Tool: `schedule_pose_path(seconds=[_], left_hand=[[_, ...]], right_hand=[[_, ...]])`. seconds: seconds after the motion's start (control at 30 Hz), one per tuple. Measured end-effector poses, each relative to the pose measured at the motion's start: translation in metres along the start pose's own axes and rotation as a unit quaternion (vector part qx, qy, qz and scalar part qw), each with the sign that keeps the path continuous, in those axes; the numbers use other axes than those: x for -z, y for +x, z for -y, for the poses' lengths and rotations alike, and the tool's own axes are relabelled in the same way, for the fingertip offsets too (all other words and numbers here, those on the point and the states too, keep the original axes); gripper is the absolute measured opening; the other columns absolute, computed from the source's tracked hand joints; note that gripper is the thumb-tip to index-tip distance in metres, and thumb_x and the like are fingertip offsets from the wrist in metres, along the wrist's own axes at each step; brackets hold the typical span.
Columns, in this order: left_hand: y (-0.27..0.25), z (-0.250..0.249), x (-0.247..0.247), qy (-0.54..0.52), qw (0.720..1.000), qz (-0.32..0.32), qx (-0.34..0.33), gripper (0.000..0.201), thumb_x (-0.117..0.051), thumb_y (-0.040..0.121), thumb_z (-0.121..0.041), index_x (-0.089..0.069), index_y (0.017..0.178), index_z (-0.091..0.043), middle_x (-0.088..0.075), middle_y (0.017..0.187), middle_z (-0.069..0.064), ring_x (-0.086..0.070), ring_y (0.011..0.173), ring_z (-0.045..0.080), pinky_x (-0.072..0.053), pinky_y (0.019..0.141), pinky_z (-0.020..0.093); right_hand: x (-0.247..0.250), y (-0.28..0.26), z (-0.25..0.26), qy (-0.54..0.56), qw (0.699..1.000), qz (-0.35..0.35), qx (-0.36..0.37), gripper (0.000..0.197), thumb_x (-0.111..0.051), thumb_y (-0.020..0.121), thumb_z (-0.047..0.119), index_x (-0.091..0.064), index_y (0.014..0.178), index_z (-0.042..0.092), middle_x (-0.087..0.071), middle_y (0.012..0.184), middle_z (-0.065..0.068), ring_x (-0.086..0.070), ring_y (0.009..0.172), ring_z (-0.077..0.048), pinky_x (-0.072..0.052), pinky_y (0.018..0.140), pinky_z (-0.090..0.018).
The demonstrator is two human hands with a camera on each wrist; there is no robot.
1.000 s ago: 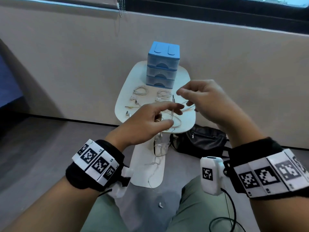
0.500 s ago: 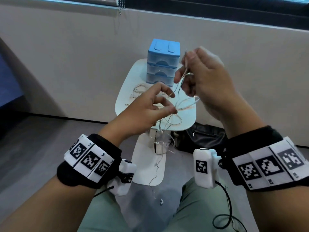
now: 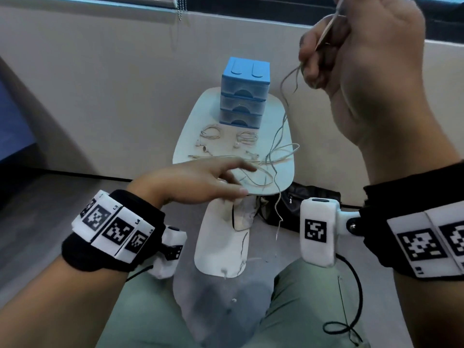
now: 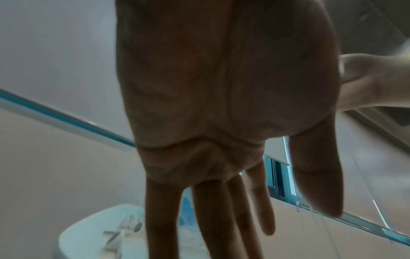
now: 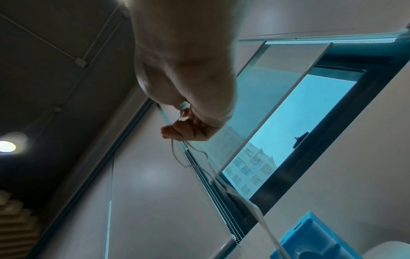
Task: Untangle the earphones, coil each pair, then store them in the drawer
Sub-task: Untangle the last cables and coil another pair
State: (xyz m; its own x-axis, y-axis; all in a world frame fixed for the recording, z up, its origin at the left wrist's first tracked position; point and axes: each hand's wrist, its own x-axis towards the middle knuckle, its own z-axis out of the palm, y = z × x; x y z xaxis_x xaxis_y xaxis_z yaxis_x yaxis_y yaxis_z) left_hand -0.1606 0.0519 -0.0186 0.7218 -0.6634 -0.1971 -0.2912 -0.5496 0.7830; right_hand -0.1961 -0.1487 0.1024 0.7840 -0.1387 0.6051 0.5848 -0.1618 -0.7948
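right hand (image 3: pixel 361 61) is raised high, fingers curled round an earphone cable (image 3: pixel 277 136) that trails down to a tangle on the white surface (image 3: pixel 190 136). left hand (image 3: pixel 198 182) hovers over the tangle, fingers straight, holding nothing. two coiled pairs (image 3: pixel 211 133) lie before the blue drawers (image 3: pixel 244 92).

A plain beige wall (image 3: pixel 105 79) rises behind a small white oval counter (image 3: pixel 283 121), meeting a grey floor (image 3: pixel 32 222) at a dark baseboard. A dark-framed window (image 5: pixel 315 112) with a roller blind and bead chain (image 5: pixel 213 189) shows a building outside, 1 round ceiling light (image 5: pixel 7 146) glows, and a black bag (image 3: pixel 298 204) sits on the floor by the wall.
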Motion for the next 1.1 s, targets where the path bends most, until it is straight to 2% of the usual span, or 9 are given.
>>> schedule_pose_path(seconds=[0.1, 0.27, 0.33, 0.5, 0.63, 0.77, 0.93, 1.0, 1.1], left_hand=[[0.002, -0.016, 0.0, -0.056, 0.996, -0.038, -0.061, 0.042, -0.07, 0.096, -0.036, -0.057, 0.136, -0.042, -0.073, 0.12, -0.01, -0.069, 0.113, 0.014, -0.05, 0.107, 0.05], [0.007, -0.039, -0.009, -0.111, 0.981, -0.075, -0.141, 0.029, -0.058, 0.105, -0.027, -0.061, 0.133, -0.026, -0.073, 0.123, -0.002, -0.067, 0.117, 0.01, -0.051, 0.106, 0.036], [0.008, -0.046, -0.012, -0.129, 0.975, -0.084, -0.163, 0.024, -0.049, 0.109, -0.024, -0.065, 0.125, -0.019, -0.076, 0.116, 0.001, -0.07, 0.112, 0.015, -0.05, 0.106, 0.043], [0.013, -0.058, -0.012, -0.189, 0.955, -0.119, -0.195, 0.025, -0.045, 0.11, -0.023, -0.065, 0.117, -0.01, -0.078, 0.102, 0.008, -0.073, 0.097, 0.019, -0.053, 0.098, 0.043], [0.02, -0.075, -0.003, -0.222, 0.941, -0.133, -0.22, 0.024, -0.044, 0.11, -0.025, -0.063, 0.119, -0.013, -0.076, 0.096, 0.009, -0.073, 0.091, 0.021, -0.052, 0.084, 0.029], [0.031, -0.086, 0.007, -0.224, 0.929, -0.166, -0.242, 0.03, -0.041, 0.111, -0.023, -0.062, 0.115, -0.001, -0.073, 0.092, 0.005, -0.072, 0.085, 0.019, -0.051, 0.085, 0.035], [0.034, -0.08, 0.008, -0.199, 0.936, -0.142, -0.251, 0.037, -0.039, 0.112, -0.022, -0.06, 0.091, 0.001, -0.075, 0.086, 0.012, -0.073, 0.085, 0.022, -0.052, 0.086, 0.033], [0.031, -0.072, 0.003, -0.201, 0.941, -0.114, -0.248, 0.038, -0.04, 0.111, -0.017, -0.062, 0.09, 0.006, -0.074, 0.089, 0.023, -0.073, 0.085, 0.023, -0.054, 0.081, 0.027], [0.027, -0.059, -0.001, -0.208, 0.946, -0.091, -0.23, 0.037, -0.042, 0.11, -0.014, -0.062, 0.084, 0.003, -0.074, 0.09, 0.024, -0.069, 0.083, 0.026, -0.054, 0.081, 0.027]], right_hand=[[0.0, 0.006, 0.002, -0.011, 1.0, 0.021, -0.016, 0.028, -0.027, 0.111, 0.021, -0.046, 0.099, 0.005, -0.064, 0.067, -0.001, -0.052, 0.052, -0.015, -0.04, 0.052, -0.027], [0.002, 0.005, 0.008, -0.067, 0.995, 0.043, -0.059, 0.056, -0.013, 0.111, 0.022, -0.057, 0.077, 0.011, -0.063, 0.065, 0.005, -0.051, 0.055, -0.006, -0.043, 0.059, -0.02], [0.003, 0.005, 0.008, -0.067, 0.995, 0.048, -0.06, 0.059, -0.011, 0.111, 0.022, -0.057, 0.076, 0.014, -0.063, 0.065, 0.006, -0.051, 0.056, -0.005, -0.042, 0.059, -0.019], [0.002, 0.004, -0.003, -0.091, 0.995, 0.014, -0.048, 0.039, -0.026, 0.112, 0.03, -0.053, 0.11, 0.002, -0.069, 0.082, 0.003, -0.051, 0.058, -0.008, -0.04, 0.055, -0.023], [-0.002, -0.001, -0.014, -0.15, 0.987, 0.002, -0.057, 0.026, -0.035, 0.111, 0.03, -0.054, 0.107, 0.013, -0.061, 0.096, 0.006, -0.056, 0.071, 0.004, -0.048, 0.066, -0.016], [-0.008, -0.007, -0.027, -0.082, 0.989, 0.066, -0.1, 0.028, -0.039, 0.111, 0.025, -0.055, 0.098, 0.006, -0.053, 0.088, -0.01, -0.054, 0.065, -0.016, -0.044, 0.053, -0.027], [-0.002, 0.001, -0.032, 0.079, 0.988, -0.092, -0.092, 0.026, -0.033, 0.111, 0.024, -0.051, 0.096, 0.014, -0.062, 0.072, 0.003, -0.068, 0.079, -0.018, -0.053, 0.074, -0.034], [0.001, 0.006, -0.034, 0.191, 0.966, -0.124, -0.12, 0.024, -0.032, 0.112, 0.022, -0.047, 0.097, 0.012, -0.049, 0.063, 0.001, -0.056, 0.061, -0.017, -0.048, 0.06, -0.028], [0.003, 0.008, -0.043, 0.189, 0.961, -0.149, -0.137, 0.022, -0.032, 0.112, 0.021, -0.044, 0.095, 0.012, -0.035, 0.059, 0.003, -0.033, 0.051, -0.011, -0.031, 0.048, -0.025]])
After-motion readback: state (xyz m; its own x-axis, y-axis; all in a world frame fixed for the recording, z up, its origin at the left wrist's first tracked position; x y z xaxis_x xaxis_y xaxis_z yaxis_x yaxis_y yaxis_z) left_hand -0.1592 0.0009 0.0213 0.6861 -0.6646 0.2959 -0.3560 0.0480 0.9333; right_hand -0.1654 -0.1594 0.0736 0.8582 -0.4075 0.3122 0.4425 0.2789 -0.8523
